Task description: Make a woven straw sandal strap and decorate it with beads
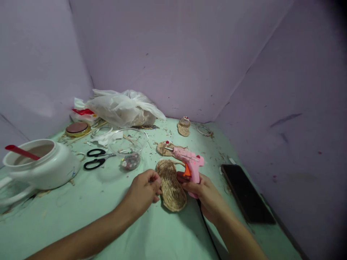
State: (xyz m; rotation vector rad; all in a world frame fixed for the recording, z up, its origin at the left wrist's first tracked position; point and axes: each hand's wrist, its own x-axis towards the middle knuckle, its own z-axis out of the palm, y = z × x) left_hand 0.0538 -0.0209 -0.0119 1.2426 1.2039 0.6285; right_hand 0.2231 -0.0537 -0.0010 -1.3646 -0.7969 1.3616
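Observation:
A sole-shaped piece of coiled straw-coloured twine is held up in front of me, between my hands. My left hand is closed at its left edge, fingertips pinched there; whether they hold the edge or a strand is unclear. In my right hand is a pink glue gun with an orange trigger, its metal nozzle pointing left above the sole. Fingers of that hand also touch the sole's right edge. Behind lies a small twine slipper with a red bead, partly hidden by the glue gun.
A finished-looking small slipper sits near the back wall. Left are black-handled scissors, a clear tub of beads, a white pot with a red handle in it, and a plastic bag. A phone lies right.

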